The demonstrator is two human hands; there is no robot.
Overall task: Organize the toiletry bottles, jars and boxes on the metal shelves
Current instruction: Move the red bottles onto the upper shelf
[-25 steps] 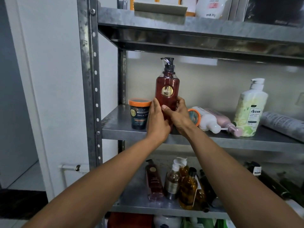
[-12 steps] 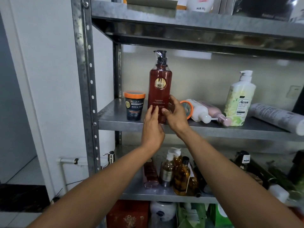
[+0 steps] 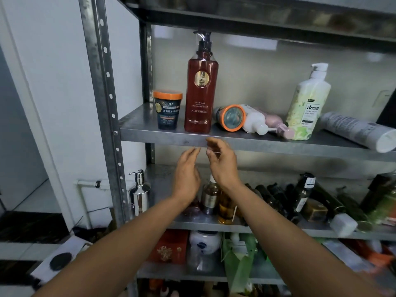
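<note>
A tall red pump bottle (image 3: 201, 93) stands upright on the middle metal shelf (image 3: 150, 133), next to a dark jar with an orange lid (image 3: 168, 110). To its right lie a second orange-lidded jar (image 3: 230, 117) on its side, a white bottle (image 3: 256, 121) and a pink bottle (image 3: 278, 125). A pale green pump bottle (image 3: 307, 106) stands upright and a white tube (image 3: 357, 130) lies beside it. My left hand (image 3: 186, 172) and my right hand (image 3: 221, 161) hang just below the shelf edge, fingers relaxed, holding nothing.
The shelf below holds several amber and dark bottles (image 3: 276, 198), many lying down. A chrome pump dispenser (image 3: 140, 194) stands at its left end. Lower shelves carry a red box (image 3: 169, 247), a white jar (image 3: 204, 241) and green packs (image 3: 237, 260). The steel upright (image 3: 102, 86) borders the left.
Both hands have let go of the red pump bottle and dropped below the shelf edge. The bottle stays upright beside the orange-lidded jar. The camera has tilted downward.
</note>
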